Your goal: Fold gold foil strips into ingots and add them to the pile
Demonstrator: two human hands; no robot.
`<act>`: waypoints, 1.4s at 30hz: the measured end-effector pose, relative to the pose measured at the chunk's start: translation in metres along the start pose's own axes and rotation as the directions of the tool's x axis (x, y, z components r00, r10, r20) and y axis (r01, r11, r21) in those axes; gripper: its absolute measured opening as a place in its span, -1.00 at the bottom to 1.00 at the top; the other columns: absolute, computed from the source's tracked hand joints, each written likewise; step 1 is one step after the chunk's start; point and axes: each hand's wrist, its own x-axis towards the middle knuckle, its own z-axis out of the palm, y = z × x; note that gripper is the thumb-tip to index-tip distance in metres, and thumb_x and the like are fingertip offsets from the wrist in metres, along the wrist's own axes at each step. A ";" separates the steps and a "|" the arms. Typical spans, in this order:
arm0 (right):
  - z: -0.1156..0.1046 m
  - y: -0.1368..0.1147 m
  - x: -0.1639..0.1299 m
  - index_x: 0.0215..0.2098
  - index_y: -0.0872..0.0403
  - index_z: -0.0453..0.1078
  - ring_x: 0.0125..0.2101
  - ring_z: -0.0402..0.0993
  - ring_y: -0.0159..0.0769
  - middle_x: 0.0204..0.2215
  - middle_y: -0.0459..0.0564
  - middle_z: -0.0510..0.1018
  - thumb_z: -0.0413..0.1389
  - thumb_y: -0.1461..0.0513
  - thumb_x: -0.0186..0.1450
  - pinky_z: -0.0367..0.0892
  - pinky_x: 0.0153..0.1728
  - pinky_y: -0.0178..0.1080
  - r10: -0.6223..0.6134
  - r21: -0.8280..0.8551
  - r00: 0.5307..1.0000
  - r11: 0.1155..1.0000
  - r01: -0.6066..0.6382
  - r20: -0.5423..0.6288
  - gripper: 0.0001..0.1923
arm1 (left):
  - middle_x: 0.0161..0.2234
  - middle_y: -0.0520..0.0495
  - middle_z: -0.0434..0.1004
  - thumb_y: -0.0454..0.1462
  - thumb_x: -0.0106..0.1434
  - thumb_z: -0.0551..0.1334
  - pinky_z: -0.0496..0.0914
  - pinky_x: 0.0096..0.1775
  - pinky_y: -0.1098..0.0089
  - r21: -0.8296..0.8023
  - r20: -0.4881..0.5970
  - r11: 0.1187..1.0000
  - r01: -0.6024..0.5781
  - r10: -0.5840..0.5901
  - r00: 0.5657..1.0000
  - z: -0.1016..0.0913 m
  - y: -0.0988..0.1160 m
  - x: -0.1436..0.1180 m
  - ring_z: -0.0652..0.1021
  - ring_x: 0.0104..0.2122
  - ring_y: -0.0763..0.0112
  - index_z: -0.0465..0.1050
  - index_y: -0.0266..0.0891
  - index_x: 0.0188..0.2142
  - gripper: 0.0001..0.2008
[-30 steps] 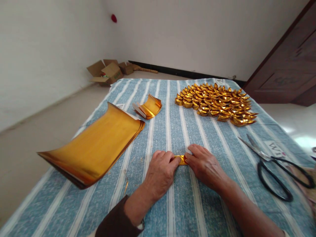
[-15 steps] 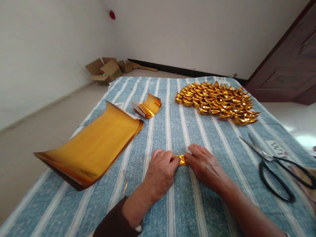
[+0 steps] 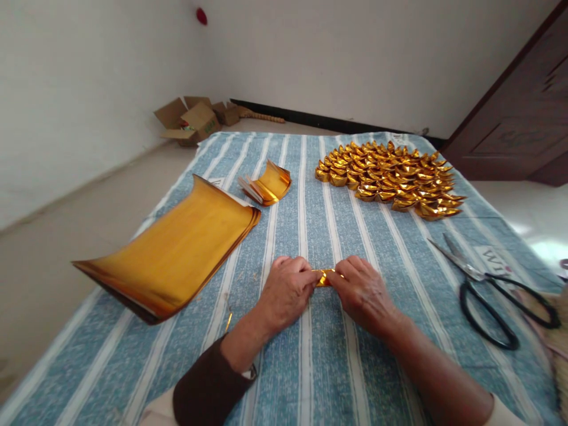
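A narrow folded strip of gold foil paper (image 3: 324, 278) lies low over the striped cloth, between my two hands. My left hand (image 3: 287, 294) is closed on its left end, the thumb pressing along it. At the right end my right hand (image 3: 362, 291) pinches the strip, with fingers curled over the far edge. Only the short shiny middle of the strip shows; both ends are hidden under fingers. To the left rests a stack of large gold foil sheets (image 3: 173, 248), curled at the edges. Beyond it sits a smaller stack of gold foil pieces (image 3: 271, 183).
Rows of folded gold paper ingots (image 3: 386, 177) stand at the back right. Open black-handled scissors (image 3: 477, 275) lie on the right of the striped cloth (image 3: 288, 361). A thin gold scrap (image 3: 228, 322) lies near my left forearm. Cardboard boxes (image 3: 195, 121) are on the floor behind.
My right thumb has come inward along the strip, so less of its middle shows. Both hands still hold it. The view has shifted slightly.
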 end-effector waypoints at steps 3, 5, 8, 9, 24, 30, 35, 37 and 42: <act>0.004 0.001 -0.002 -0.44 0.08 0.38 -0.44 0.19 -0.28 -0.50 -0.04 0.35 -0.04 0.37 0.41 0.10 -0.43 -0.21 -0.027 0.022 1.000 0.999 0.027 0.006 -0.71 | -0.37 0.04 0.45 -0.33 0.36 0.18 0.23 -0.13 0.20 -0.040 0.046 0.999 0.022 -0.020 0.999 -0.002 -0.002 0.002 0.44 -0.34 0.39 0.58 -0.06 -0.17 -0.80; 0.005 0.002 -0.003 -0.44 0.08 0.38 -0.44 0.21 -0.29 -0.49 -0.04 0.35 -0.05 0.38 0.41 0.10 -0.44 -0.23 -0.029 0.039 1.000 0.999 0.029 0.009 -0.70 | -0.36 0.05 0.46 -0.33 0.35 0.19 0.23 -0.12 0.19 -0.056 0.076 0.998 0.027 -0.023 0.997 -0.004 -0.003 0.002 0.46 -0.32 0.38 0.58 -0.04 -0.15 -0.79; 0.003 0.004 -0.003 -0.40 0.08 0.41 -0.43 0.22 -0.30 -0.48 -0.04 0.35 -0.04 0.37 0.41 0.08 -0.47 -0.24 -0.035 0.042 0.999 0.999 0.033 0.033 -0.73 | -0.35 0.05 0.48 -0.34 0.35 0.19 0.23 -0.11 0.18 -0.071 0.120 0.997 0.026 -0.018 0.993 -0.006 -0.006 0.004 0.48 -0.29 0.37 0.58 -0.03 -0.15 -0.79; 0.003 0.005 -0.002 -0.37 0.07 0.42 -0.43 0.22 -0.30 -0.48 -0.04 0.35 -0.02 0.37 0.41 0.07 -0.47 -0.25 -0.040 0.039 0.998 0.998 0.039 0.043 -0.75 | -0.35 0.05 0.50 -0.34 0.35 0.19 0.23 -0.10 0.17 -0.078 0.128 0.997 0.024 -0.014 0.992 -0.006 -0.007 0.004 0.49 -0.29 0.37 0.58 -0.03 -0.17 -0.79; 0.000 0.006 -0.001 -0.26 0.06 0.48 -0.43 0.20 -0.30 -0.48 -0.05 0.35 0.03 0.35 0.40 0.05 -0.47 -0.25 -0.120 0.004 0.992 0.993 0.120 0.025 -0.80 | -0.28 0.07 0.57 -0.34 0.33 0.20 0.20 0.01 0.19 -0.182 0.175 0.983 0.018 0.014 0.985 -0.016 -0.013 0.006 0.53 -0.22 0.38 0.57 0.00 -0.11 -0.76; 0.000 0.005 -0.001 -0.28 0.07 0.48 -0.42 0.21 -0.29 -0.48 -0.05 0.37 0.01 0.35 0.41 0.07 -0.46 -0.25 -0.119 0.003 0.993 0.993 0.119 0.018 -0.79 | -0.30 0.07 0.58 -0.26 0.30 0.28 0.18 0.05 0.10 -0.201 0.163 0.977 0.076 -0.043 0.986 -0.013 -0.007 0.007 0.53 -0.20 0.34 0.58 -0.04 -0.15 -0.86; -0.001 0.003 -0.002 -0.25 0.06 0.48 -0.41 0.22 -0.28 -0.46 -0.05 0.39 0.06 0.36 0.38 0.10 -0.45 -0.23 -0.125 -0.008 0.991 0.992 0.126 0.042 -0.83 | -0.34 0.04 0.57 -0.24 0.29 0.30 0.21 0.03 0.09 -0.190 0.138 0.975 0.113 -0.088 0.987 -0.009 -0.005 0.007 0.53 -0.24 0.33 0.58 -0.11 -0.20 -0.89; 0.000 0.002 -0.002 -0.25 0.07 0.47 -0.40 0.22 -0.27 -0.45 -0.05 0.40 0.06 0.36 0.38 0.11 -0.44 -0.22 -0.134 -0.012 0.989 0.991 0.135 0.060 -0.85 | -0.35 0.04 0.57 -0.23 0.29 0.30 0.21 0.03 0.10 -0.191 0.135 0.974 0.118 -0.094 0.986 -0.009 -0.005 0.008 0.53 -0.25 0.33 0.58 -0.11 -0.20 -0.89; 0.002 0.002 -0.004 -0.24 0.11 0.45 -0.40 0.21 -0.26 -0.44 -0.05 0.41 0.06 0.36 0.38 0.12 -0.45 -0.22 -0.176 -0.047 0.982 0.983 0.179 0.062 -0.88 | -0.34 0.04 0.57 -0.20 0.28 0.30 0.19 0.06 0.10 -0.188 0.138 0.973 0.131 -0.106 0.985 -0.006 -0.007 0.009 0.52 -0.26 0.34 0.58 -0.10 -0.21 -0.89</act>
